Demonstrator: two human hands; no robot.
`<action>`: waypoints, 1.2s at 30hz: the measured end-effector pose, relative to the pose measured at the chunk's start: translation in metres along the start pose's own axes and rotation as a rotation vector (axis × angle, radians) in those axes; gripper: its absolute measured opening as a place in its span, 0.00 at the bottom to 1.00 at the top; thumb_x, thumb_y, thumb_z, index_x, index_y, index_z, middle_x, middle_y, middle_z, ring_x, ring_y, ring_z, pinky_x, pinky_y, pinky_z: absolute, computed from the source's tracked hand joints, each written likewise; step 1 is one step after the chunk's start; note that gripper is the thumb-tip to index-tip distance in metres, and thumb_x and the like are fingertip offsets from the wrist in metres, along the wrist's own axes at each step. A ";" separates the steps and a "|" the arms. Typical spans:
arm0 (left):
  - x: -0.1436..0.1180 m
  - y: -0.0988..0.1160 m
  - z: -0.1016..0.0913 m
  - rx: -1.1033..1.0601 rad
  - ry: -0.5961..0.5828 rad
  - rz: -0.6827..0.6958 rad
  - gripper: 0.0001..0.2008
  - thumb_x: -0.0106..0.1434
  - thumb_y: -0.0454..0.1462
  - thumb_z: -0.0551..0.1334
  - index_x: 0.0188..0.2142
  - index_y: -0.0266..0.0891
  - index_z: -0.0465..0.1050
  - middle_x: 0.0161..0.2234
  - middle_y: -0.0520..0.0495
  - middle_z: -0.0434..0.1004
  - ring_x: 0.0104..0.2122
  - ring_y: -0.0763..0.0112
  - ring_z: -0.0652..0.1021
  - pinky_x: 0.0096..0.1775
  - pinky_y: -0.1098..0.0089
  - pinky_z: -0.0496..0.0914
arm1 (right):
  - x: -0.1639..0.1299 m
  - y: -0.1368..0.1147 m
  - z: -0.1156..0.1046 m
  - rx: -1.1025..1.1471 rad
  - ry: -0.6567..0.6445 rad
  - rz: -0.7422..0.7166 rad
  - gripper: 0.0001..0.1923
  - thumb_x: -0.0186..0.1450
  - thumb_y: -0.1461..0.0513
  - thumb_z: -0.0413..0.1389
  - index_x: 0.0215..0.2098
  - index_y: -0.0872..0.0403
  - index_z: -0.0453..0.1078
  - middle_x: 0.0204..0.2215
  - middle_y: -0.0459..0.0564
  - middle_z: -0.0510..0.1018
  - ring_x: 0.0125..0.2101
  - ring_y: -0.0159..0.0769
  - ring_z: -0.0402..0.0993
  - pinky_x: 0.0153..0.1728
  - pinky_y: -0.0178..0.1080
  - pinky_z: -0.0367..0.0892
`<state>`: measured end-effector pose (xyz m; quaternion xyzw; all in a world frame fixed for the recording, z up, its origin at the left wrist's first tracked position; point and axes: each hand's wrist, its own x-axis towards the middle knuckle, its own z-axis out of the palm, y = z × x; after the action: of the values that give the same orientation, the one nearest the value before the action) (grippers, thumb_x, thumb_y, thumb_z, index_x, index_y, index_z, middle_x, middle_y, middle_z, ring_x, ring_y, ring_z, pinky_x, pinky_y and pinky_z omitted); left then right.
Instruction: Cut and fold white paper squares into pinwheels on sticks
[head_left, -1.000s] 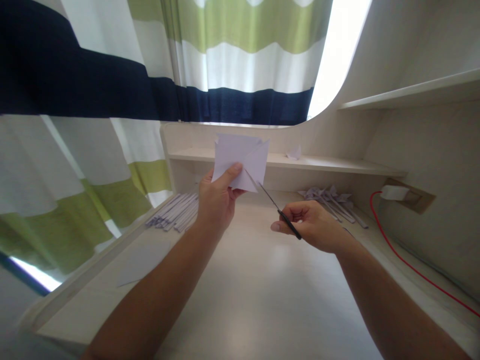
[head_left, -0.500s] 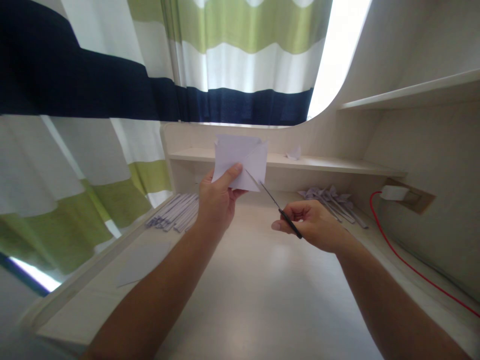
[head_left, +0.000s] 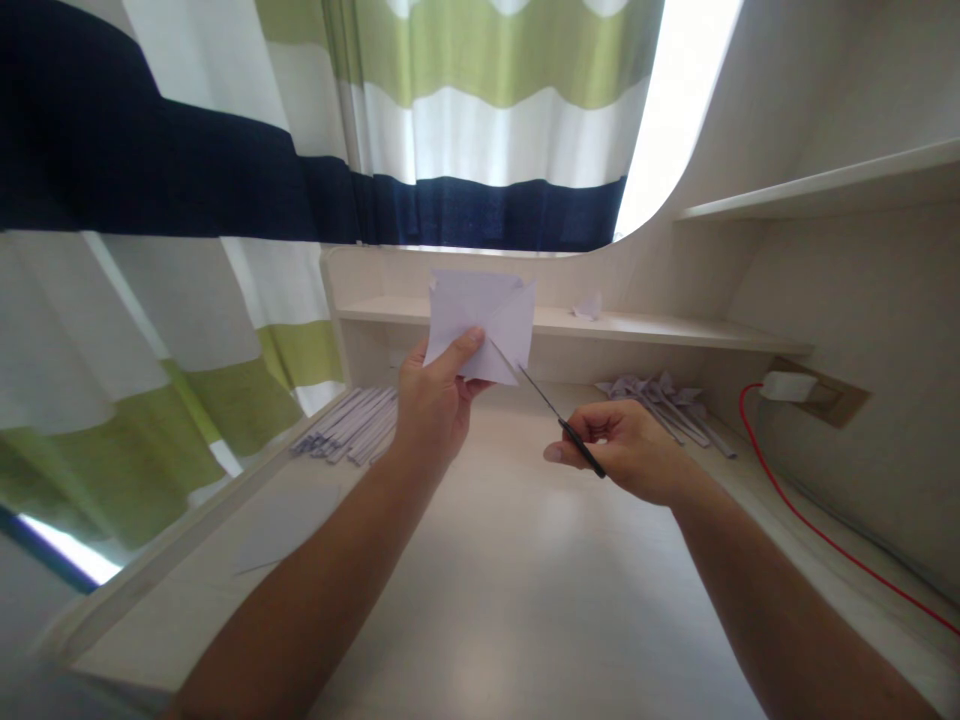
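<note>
Head view: a white paper square (head_left: 480, 322) is pinched upright above the surface (head_left: 525, 560) by the left hand (head_left: 435, 400), while scissors (head_left: 559, 420), gripped by the closed right hand (head_left: 622, 450), are cutting diagonally inward. Stopping short of centre seems required.

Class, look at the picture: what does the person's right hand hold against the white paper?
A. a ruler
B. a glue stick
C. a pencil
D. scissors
D: the right hand grips black-handled scissors, whose blades reach into the lower edge of the paper that the left hand holds up.
</note>
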<state>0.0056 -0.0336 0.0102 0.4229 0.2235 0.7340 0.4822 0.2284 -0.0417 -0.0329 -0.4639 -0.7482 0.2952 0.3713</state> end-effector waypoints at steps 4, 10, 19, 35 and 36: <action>0.004 -0.003 0.000 -0.028 0.002 -0.004 0.12 0.53 0.41 0.77 0.33 0.38 0.80 0.41 0.41 0.85 0.40 0.59 0.85 0.34 0.70 0.80 | 0.000 -0.002 0.000 -0.019 0.004 0.003 0.26 0.57 0.45 0.72 0.20 0.53 0.66 0.19 0.41 0.62 0.23 0.30 0.55 0.23 0.37 0.50; 0.004 -0.004 -0.001 -0.023 -0.006 -0.014 0.13 0.54 0.41 0.77 0.34 0.38 0.81 0.42 0.41 0.85 0.41 0.58 0.84 0.34 0.69 0.80 | 0.000 -0.003 0.000 -0.043 0.007 0.012 0.25 0.58 0.47 0.72 0.20 0.53 0.67 0.19 0.40 0.62 0.23 0.30 0.55 0.24 0.37 0.51; 0.015 -0.015 -0.005 -0.074 -0.027 -0.006 0.15 0.53 0.41 0.77 0.36 0.36 0.80 0.42 0.41 0.85 0.36 0.64 0.83 0.31 0.72 0.78 | 0.000 -0.003 -0.001 -0.002 -0.004 0.024 0.26 0.58 0.47 0.72 0.21 0.53 0.66 0.19 0.40 0.61 0.23 0.29 0.54 0.24 0.37 0.50; 0.018 -0.017 -0.007 -0.053 -0.065 -0.029 0.16 0.53 0.40 0.78 0.37 0.33 0.82 0.41 0.38 0.86 0.35 0.64 0.83 0.32 0.73 0.76 | 0.000 -0.007 -0.008 0.108 0.156 0.002 0.21 0.58 0.46 0.72 0.26 0.54 0.77 0.22 0.46 0.75 0.24 0.32 0.65 0.25 0.37 0.58; 0.017 -0.020 -0.007 -0.068 -0.072 -0.032 0.16 0.52 0.40 0.78 0.37 0.33 0.82 0.40 0.39 0.86 0.34 0.65 0.83 0.33 0.73 0.77 | 0.000 -0.008 -0.007 0.117 0.201 -0.011 0.21 0.58 0.46 0.71 0.27 0.54 0.79 0.23 0.48 0.77 0.24 0.33 0.68 0.27 0.38 0.61</action>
<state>0.0074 -0.0091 -0.0013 0.4288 0.1878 0.7177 0.5155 0.2303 -0.0438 -0.0226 -0.4645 -0.6912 0.2884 0.4725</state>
